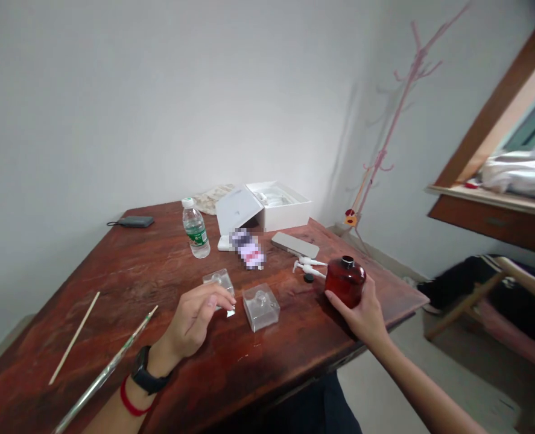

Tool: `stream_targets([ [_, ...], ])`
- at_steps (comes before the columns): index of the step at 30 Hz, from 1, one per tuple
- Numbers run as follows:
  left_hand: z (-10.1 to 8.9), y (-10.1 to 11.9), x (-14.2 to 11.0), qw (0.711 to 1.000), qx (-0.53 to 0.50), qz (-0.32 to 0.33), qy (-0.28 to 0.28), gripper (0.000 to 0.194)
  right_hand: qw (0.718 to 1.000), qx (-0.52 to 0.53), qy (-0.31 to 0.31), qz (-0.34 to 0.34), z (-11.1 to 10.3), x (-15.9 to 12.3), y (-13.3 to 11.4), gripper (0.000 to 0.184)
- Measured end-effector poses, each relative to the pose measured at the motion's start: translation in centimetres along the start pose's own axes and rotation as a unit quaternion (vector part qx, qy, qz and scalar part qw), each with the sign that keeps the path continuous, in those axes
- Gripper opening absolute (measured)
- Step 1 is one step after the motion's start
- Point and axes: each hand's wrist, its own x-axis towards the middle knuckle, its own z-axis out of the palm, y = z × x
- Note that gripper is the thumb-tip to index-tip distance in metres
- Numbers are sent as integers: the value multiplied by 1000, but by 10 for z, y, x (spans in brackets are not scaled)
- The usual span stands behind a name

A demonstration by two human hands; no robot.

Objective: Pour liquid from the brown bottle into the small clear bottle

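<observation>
My left hand hovers low over the table with its fingers bent together. A small white piece shows at its fingertips; its kind is unclear. Just behind these fingers sits a clear plastic container, partly covered by the hand. A second clear container lies to the right of it. Near the table's right edge, my right hand wraps around a dark red-brown bottle with an uncapped neck, upright. White pump heads and a black cap lie beside the bottle.
A water bottle, an open white box, a grey case and a dark pouch are farther back. On the left lie a thin stick and a wrapped stick. A wooden chair stands right.
</observation>
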Motion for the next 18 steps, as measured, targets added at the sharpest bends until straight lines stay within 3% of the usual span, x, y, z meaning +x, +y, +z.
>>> stream_targets([
  [9,25,-8,-11,999,41,30,-10,48,998,-44,-8,-36,-4,0,11,83],
  [18,20,-6,-14,999,50,-10,2,37,996,-79,-13,-50,-3,-1,26,77],
])
